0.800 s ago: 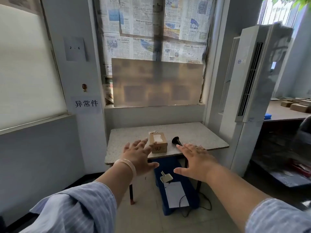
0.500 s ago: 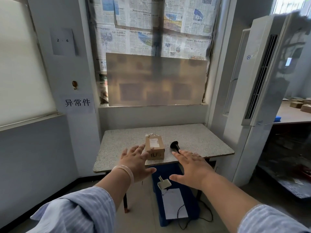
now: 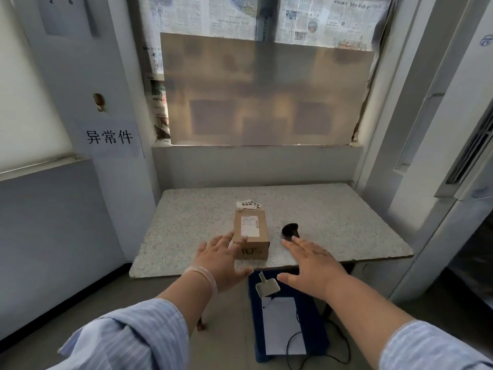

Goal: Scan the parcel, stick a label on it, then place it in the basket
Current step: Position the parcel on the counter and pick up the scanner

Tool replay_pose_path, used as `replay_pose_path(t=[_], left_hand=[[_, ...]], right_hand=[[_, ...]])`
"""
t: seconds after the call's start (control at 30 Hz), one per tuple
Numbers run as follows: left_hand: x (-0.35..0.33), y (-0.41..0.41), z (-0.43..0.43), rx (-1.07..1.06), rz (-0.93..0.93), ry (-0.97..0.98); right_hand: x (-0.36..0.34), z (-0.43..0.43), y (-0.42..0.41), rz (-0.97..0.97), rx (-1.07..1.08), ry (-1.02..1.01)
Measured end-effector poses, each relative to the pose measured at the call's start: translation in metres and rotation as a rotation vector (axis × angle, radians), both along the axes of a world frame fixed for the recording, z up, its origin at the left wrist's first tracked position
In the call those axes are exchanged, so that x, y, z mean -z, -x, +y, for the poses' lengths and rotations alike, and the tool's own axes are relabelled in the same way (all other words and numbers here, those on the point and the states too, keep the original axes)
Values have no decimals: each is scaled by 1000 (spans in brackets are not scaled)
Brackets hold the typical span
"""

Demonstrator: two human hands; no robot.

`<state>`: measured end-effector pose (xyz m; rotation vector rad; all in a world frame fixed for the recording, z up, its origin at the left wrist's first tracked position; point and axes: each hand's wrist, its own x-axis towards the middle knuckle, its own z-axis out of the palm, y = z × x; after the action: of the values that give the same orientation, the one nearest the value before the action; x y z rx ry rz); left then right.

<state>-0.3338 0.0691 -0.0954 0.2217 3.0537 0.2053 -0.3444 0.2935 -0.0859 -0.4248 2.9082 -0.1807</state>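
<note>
A small brown cardboard parcel [image 3: 251, 234] with a white shipping slip on top sits near the front of the speckled stone table [image 3: 333, 225]. Just behind it lie a few loose white labels [image 3: 248, 204]. A black handheld scanner [image 3: 290, 231] rests on the table to the parcel's right. My left hand [image 3: 222, 259] is spread open at the parcel's front left corner, fingertips close to it. My right hand [image 3: 314, 265] is spread open with its fingertips just short of the scanner. A blue basket [image 3: 312, 319] stands on the floor under the table's front edge.
The blue basket holds a white sheet [image 3: 282, 325] and a small grey scoop-like piece [image 3: 266, 285]; a black cable [image 3: 338, 351] trails beside it. A tall white air-conditioner cabinet [image 3: 453, 182] stands at the right. A newspaper-covered window [image 3: 266, 84] is behind the table.
The view has moved closer to the table. Both open hands have reached forward, the left toward the parcel and the right toward the scanner.
</note>
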Motion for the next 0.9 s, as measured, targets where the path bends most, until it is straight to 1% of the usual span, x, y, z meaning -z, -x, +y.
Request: replay_pose_path(t=[0.13,0.23,0.43,0.6,0.7,0.9], left_hand=[[25,66,-19,0,-39,-18],[42,119,-36,0,-71,2],[74,208,-43,47,-144,-26],[114,260,-44,9,-301,-72],[135,289,-40,-27,-341,-86],[172,327,-21,-137,-421,-130]], right_hand=[[23,-15,65,-55,20,5],[34,-27,113,-91,60,20],[65,-41,189,-180,105,79],[107,-45,240,-279,126,172],[133,-46,274,-324,147,221],[181,-36,334,-410,162,223]])
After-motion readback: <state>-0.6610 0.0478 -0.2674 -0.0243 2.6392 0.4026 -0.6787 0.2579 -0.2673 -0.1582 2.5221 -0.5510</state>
